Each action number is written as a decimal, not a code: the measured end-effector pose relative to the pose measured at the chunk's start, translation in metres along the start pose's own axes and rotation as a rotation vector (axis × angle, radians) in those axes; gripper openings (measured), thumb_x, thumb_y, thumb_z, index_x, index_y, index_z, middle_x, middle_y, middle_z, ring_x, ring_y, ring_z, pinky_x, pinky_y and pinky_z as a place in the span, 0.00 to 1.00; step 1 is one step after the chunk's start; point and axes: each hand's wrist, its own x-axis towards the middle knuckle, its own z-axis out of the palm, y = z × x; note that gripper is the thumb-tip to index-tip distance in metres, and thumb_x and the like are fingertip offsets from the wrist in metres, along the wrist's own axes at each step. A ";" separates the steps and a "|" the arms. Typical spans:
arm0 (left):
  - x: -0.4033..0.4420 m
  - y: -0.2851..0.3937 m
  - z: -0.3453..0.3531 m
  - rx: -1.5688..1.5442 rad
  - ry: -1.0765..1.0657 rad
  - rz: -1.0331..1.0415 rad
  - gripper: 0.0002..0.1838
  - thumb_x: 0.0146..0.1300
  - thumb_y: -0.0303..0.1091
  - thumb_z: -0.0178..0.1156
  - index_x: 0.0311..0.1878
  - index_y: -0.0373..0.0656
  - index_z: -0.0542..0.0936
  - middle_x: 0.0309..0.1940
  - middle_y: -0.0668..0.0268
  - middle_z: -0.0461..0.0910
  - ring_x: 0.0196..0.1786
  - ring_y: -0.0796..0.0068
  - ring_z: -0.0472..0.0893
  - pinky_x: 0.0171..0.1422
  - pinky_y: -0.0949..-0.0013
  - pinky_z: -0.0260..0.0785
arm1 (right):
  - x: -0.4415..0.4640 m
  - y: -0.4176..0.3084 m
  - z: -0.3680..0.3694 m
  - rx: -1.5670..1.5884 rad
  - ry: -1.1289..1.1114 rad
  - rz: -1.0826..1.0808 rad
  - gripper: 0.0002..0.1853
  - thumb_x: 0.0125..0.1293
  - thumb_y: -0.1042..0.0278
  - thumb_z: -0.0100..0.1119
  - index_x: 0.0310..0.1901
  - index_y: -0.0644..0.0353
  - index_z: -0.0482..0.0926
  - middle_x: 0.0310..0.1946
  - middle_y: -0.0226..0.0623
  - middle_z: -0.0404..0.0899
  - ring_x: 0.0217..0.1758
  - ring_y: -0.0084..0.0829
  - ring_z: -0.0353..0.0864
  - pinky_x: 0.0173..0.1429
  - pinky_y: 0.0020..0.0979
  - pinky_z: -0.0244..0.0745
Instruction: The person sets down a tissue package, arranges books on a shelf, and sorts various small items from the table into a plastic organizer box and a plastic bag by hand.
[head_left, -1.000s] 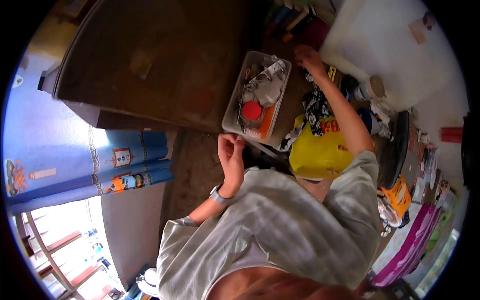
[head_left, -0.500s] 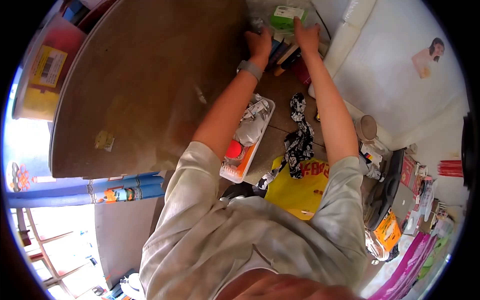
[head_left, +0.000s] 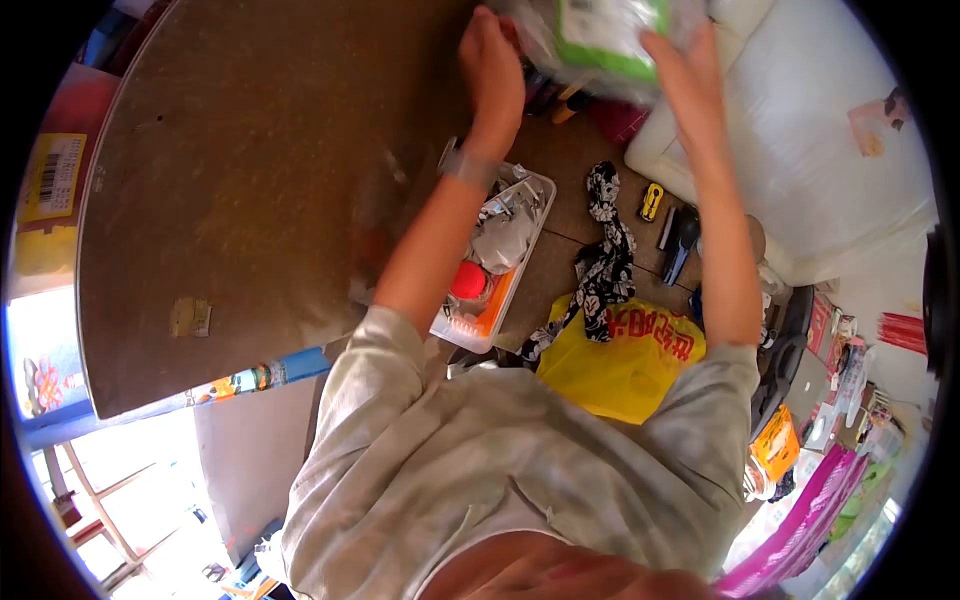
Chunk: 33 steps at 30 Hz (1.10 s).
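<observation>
A green-and-white packet in a clear plastic bag is lifted at the top of the view, blurred by motion. My right hand grips its right side, thumb on the front and the other fingers partly hidden. At the bag's left edge, my left hand is closed with curled fingers, seemingly pinching the plastic; a watch is on that wrist. Beneath the packet stand books, mostly covered by it. A white-rimmed plastic tray with a red-lidded jar and small items lies below my left forearm.
A black-and-white patterned cloth trails onto a yellow bag near my body. A yellow box cutter and a dark blue-handled tool lie beside my right forearm. A large brown board fills the left side.
The packet in its bag has come up off the books, closer to the camera and slightly right. Both hands moved with it; the box cutter and dark tool have come into clearer view.
</observation>
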 end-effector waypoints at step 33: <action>0.004 -0.099 -0.057 1.273 -0.251 0.162 0.30 0.54 0.31 0.69 0.59 0.34 0.69 0.53 0.39 0.75 0.56 0.36 0.76 0.56 0.45 0.74 | -0.036 0.159 0.059 0.107 -0.163 0.480 0.26 0.64 0.69 0.66 0.60 0.71 0.69 0.55 0.47 0.78 0.57 0.38 0.77 0.62 0.33 0.68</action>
